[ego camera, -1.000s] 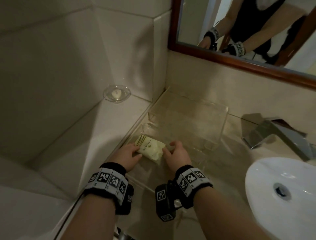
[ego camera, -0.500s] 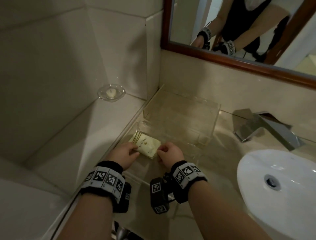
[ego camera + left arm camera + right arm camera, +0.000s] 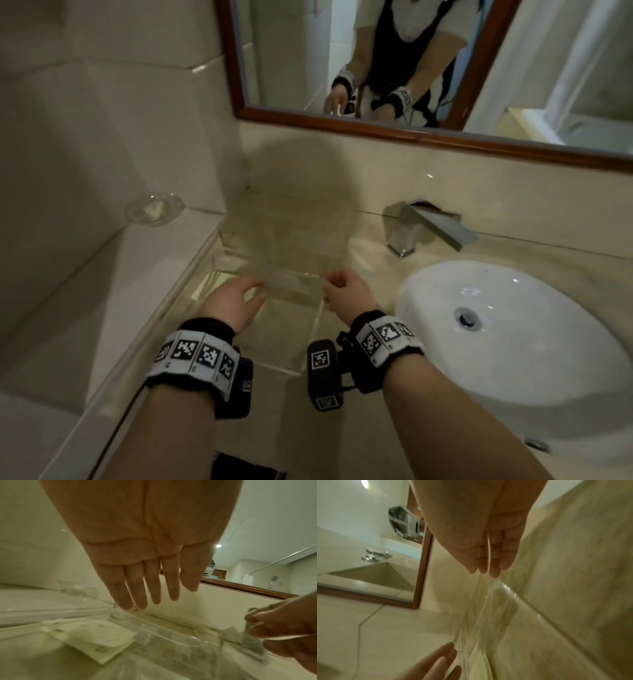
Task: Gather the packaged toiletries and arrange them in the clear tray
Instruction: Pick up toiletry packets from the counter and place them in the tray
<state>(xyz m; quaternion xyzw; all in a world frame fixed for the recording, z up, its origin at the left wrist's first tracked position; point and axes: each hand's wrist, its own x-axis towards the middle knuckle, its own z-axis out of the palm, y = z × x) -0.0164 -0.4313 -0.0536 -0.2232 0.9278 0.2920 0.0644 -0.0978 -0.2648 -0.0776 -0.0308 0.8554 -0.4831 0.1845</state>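
The clear tray (image 3: 284, 236) stands on the marble counter left of the basin. Cream toiletry packets (image 3: 96, 638) lie flat inside it near its left side; in the head view they are only a pale blur between my hands. My left hand (image 3: 236, 301) hovers over the tray's near left part with straight fingers (image 3: 150, 601), holding nothing. At the tray's near right corner my right hand (image 3: 342, 291) pinches the clear wall (image 3: 252, 639) between thumb and fingers. The right wrist view shows that hand (image 3: 488, 572) at the tray's rim (image 3: 496, 601), blurred.
A glass soap dish (image 3: 156, 209) sits on the raised ledge at the left. The chrome faucet (image 3: 421, 229) and white basin (image 3: 513, 325) are to the right of the tray. A wood-framed mirror (image 3: 376, 130) hangs on the wall behind.
Both hands have let go of the cream packet and moved apart to the tray's sides. The left hand has opened; the right now pinches the tray wall. The head view has tilted up.
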